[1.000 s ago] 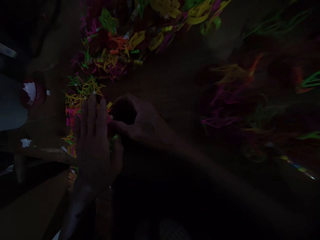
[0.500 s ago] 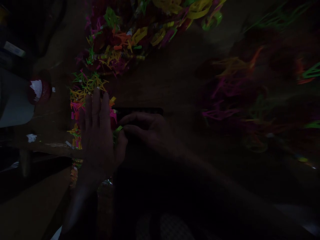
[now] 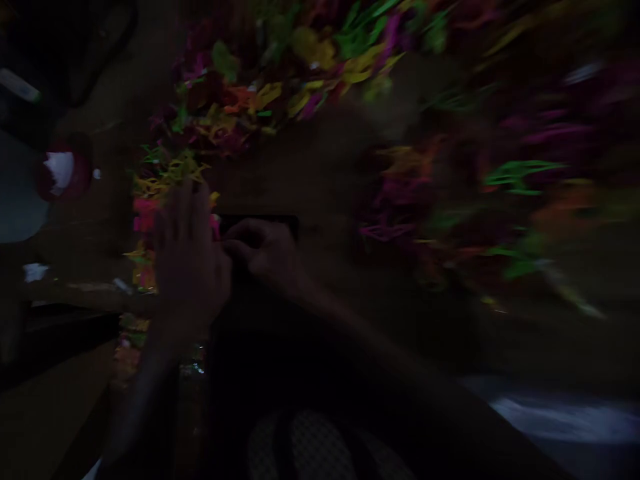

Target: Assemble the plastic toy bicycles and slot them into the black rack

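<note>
The scene is very dark and blurred. My left hand [image 3: 187, 257] lies flat, fingers stretched out, on a strip of small neon paper pieces [image 3: 150, 200] in yellow, pink, green and orange. My right hand [image 3: 260, 250] sits just to its right with fingers curled, fingertips meeting the left thumb. What they pinch, if anything, is hidden. A dark flat rectangular thing [image 3: 260, 220] lies just beyond the right hand.
A long garland of neon paper pieces [image 3: 260, 93] runs from the left hand up and across the top. More coloured pieces [image 3: 500, 187] spread at the right. A red-capped white bottle [image 3: 55, 173] lies at the left edge of the brown surface [image 3: 310, 167].
The view has shifted and blurred. My right hand has drawn closer in against my left thumb. My left hand stays flat on the paper strip.
</note>
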Action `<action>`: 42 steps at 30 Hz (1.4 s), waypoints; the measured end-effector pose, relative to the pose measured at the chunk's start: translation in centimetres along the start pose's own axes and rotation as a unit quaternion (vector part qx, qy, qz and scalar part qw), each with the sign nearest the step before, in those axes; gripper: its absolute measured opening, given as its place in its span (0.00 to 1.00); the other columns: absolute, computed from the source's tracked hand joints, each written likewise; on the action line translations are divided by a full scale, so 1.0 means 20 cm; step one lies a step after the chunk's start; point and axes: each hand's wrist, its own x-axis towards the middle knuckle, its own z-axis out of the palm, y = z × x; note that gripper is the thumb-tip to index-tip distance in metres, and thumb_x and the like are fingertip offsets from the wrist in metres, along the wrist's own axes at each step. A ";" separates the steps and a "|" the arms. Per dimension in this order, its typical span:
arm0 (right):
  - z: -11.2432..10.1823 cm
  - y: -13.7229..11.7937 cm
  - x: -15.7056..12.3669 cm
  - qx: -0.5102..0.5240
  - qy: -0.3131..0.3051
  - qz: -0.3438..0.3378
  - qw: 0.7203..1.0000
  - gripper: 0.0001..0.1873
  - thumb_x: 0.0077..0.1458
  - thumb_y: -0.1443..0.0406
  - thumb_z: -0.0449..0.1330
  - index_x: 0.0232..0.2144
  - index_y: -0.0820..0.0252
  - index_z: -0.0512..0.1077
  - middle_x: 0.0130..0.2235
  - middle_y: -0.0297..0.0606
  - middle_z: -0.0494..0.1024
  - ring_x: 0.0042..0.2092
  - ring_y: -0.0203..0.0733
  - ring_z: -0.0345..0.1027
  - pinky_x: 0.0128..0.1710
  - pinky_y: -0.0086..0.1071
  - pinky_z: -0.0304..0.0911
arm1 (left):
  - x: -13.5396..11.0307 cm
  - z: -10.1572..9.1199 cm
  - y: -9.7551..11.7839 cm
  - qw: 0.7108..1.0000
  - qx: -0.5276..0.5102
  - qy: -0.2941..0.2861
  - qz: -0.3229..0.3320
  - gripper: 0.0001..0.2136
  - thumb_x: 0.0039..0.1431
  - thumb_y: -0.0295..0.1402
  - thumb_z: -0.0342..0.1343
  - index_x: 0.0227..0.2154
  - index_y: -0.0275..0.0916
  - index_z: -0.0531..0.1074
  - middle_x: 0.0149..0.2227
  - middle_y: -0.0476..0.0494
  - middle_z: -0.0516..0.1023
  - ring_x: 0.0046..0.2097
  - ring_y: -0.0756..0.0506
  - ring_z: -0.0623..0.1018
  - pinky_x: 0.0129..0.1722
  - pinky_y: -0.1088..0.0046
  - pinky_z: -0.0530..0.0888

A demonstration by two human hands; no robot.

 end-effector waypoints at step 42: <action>-0.75 0.11 -0.30 -0.619 0.163 -0.148 0.754 0.12 0.65 0.66 0.52 0.42 0.54 0.76 0.46 0.46 0.74 0.48 0.52 0.65 0.49 0.46 0.61 | 0.07 0.03 0.09 0.997 -0.013 0.028 -0.066 0.37 0.55 0.30 0.50 0.69 0.29 0.52 0.73 0.26 0.49 0.73 0.25 0.49 0.68 0.35 0.45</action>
